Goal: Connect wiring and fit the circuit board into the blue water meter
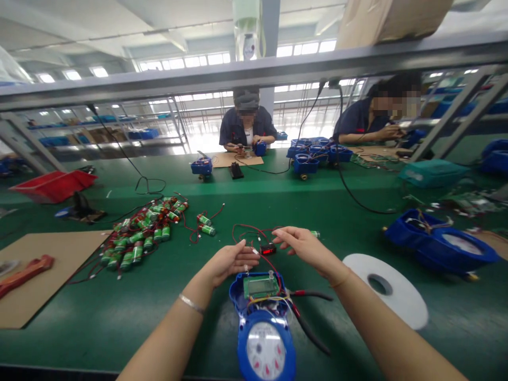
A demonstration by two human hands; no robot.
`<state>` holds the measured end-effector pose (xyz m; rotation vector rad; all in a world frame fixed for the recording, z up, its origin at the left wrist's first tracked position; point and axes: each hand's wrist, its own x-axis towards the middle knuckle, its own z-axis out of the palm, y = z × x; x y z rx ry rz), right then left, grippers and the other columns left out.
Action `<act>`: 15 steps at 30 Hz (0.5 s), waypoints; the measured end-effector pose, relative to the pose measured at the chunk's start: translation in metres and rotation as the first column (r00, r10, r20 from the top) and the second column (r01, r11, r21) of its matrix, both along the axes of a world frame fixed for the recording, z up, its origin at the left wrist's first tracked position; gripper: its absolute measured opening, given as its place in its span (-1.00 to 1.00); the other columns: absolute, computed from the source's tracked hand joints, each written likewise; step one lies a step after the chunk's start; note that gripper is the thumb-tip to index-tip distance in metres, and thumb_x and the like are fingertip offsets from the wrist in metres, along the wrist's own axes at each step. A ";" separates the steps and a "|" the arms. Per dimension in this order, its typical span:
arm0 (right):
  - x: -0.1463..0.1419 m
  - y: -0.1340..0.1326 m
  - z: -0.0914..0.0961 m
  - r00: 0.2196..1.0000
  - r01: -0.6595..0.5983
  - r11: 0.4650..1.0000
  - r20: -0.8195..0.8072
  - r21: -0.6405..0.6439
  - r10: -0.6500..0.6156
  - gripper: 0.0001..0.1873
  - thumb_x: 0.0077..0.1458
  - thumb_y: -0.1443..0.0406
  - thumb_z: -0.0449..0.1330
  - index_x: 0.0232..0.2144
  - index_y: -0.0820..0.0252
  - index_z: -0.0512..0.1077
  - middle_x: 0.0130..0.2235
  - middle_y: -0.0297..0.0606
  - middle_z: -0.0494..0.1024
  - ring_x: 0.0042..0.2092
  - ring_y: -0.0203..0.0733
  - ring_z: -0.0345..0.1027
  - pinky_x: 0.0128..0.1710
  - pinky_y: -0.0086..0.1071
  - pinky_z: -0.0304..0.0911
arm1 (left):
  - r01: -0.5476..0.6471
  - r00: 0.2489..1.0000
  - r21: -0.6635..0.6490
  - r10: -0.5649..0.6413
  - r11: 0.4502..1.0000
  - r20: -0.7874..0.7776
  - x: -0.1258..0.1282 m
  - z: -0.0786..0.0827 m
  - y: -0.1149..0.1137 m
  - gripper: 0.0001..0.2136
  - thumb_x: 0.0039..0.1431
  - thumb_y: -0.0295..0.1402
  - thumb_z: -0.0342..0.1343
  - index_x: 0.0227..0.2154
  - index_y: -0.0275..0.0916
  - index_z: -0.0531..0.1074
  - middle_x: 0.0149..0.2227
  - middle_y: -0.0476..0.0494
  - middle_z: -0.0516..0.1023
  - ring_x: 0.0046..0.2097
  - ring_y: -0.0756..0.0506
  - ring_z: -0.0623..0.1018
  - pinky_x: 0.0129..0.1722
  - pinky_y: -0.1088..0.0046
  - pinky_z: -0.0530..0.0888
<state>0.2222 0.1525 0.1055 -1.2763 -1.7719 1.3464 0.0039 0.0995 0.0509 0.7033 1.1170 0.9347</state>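
Currently in hand: wiring work at the top of the blue meter housing [265,338], which lies on the desk [119,312] right in front of me with its dial toward me and its green circuit board [261,286] uncovered.
Task's thing: a small black module [268,248] with a red readout sits just beyond the housing, between my two hands; red wires [248,228] loop from it back to the board.
Left hand [232,260]: fingers drawn together, tips at the wire just beside the module; I cannot tell whether the pinch has closed on it.
Right hand [305,246]: fingers stretched flat toward the module, clasping nothing that I can see.
Next move, as I judge it: a fine fingertip grip on thin, springy wire, with the loops kept from snagging.
In the way: black pliers [309,317] lie against the housing's right side, under my right forearm; a white disc [397,296] lies near that elbow.
Around: a pile of green batteries [138,238] with red leads to the left, a cardboard sheet [59,264] beyond it, another blue housing [436,246] to the right.
Others: two people [246,127] work at the far side, well apart.
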 end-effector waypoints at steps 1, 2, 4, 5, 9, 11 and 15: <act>-0.001 0.000 0.000 1.000 -0.013 1.000 0.011 -0.004 0.013 -0.74 0.22 0.23 0.12 -0.22 0.29 0.53 -0.25 -0.14 0.62 -0.31 -0.23 0.43 -0.43 -0.47 0.24 | 0.002 1.000 -0.001 -0.002 1.000 0.003 0.000 0.000 -0.001 -0.62 0.29 -0.12 0.02 -0.20 -0.39 0.51 -0.11 -0.40 0.63 -0.13 -0.16 0.64 -0.17 0.42 0.53; -0.002 0.000 0.000 1.000 -0.022 1.000 0.020 -0.005 0.022 -0.74 0.22 0.22 0.13 -0.23 0.29 0.53 -0.26 -0.15 0.62 -0.32 -0.23 0.42 -0.44 -0.47 0.23 | 0.003 1.000 -0.002 -0.003 1.000 0.007 -0.001 0.000 -0.001 -0.61 0.29 -0.12 0.01 -0.20 -0.40 0.52 -0.10 -0.41 0.62 -0.13 -0.17 0.64 -0.17 0.42 0.53; -0.005 0.000 0.001 0.999 -0.028 1.000 0.034 0.003 0.028 -0.74 0.22 0.22 0.13 -0.24 0.29 0.53 -0.26 -0.15 0.61 -0.31 -0.23 0.42 -0.43 -0.47 0.22 | 0.003 1.000 -0.004 -0.003 1.000 0.014 -0.001 0.000 -0.002 -0.62 0.30 -0.13 0.00 -0.20 -0.40 0.52 -0.09 -0.42 0.62 -0.12 -0.17 0.64 -0.17 0.42 0.53; -0.006 0.000 0.002 0.999 -0.029 1.000 0.041 0.009 0.028 -0.74 0.22 0.22 0.13 -0.25 0.30 0.53 -0.26 -0.15 0.61 -0.30 -0.23 0.42 -0.42 -0.47 0.22 | 0.001 1.000 -0.003 -0.001 1.000 0.017 -0.001 0.001 -0.002 -0.62 0.30 -0.13 0.00 -0.20 -0.40 0.52 -0.09 -0.42 0.61 -0.12 -0.17 0.63 -0.17 0.42 0.53; -0.011 0.000 0.004 0.995 -0.059 0.998 0.080 0.016 0.058 -0.70 0.22 0.19 0.14 -0.35 0.31 0.54 -0.30 -0.14 0.61 -0.32 -0.22 0.43 -0.43 -0.46 0.21 | -0.004 1.000 -0.002 0.004 1.000 0.030 0.001 0.006 -0.001 -0.63 0.30 -0.15 0.02 -0.19 -0.42 0.51 -0.07 -0.45 0.60 -0.10 -0.17 0.63 -0.17 0.44 0.53; -0.013 0.000 0.005 0.992 -0.080 0.997 0.098 0.017 0.078 -0.67 0.21 0.16 0.14 -0.41 0.31 0.54 -0.33 -0.14 0.62 -0.34 -0.22 0.43 -0.44 -0.45 0.20 | -0.005 0.999 -0.006 0.005 1.000 0.034 0.002 0.007 -0.001 -0.62 0.31 -0.15 0.01 -0.18 -0.43 0.51 -0.08 -0.47 0.60 -0.10 -0.17 0.63 -0.17 0.45 0.53; -0.014 0.002 0.005 0.991 -0.080 0.996 0.107 0.046 0.075 -0.66 0.21 0.14 0.14 -0.39 0.29 0.53 -0.31 -0.16 0.62 -0.32 -0.21 0.44 -0.44 -0.45 0.21 | -0.002 0.999 -0.001 0.002 1.000 0.046 0.003 0.007 -0.001 -0.62 0.30 -0.14 0.02 -0.19 -0.43 0.51 -0.07 -0.48 0.59 -0.09 -0.17 0.62 -0.17 0.45 0.53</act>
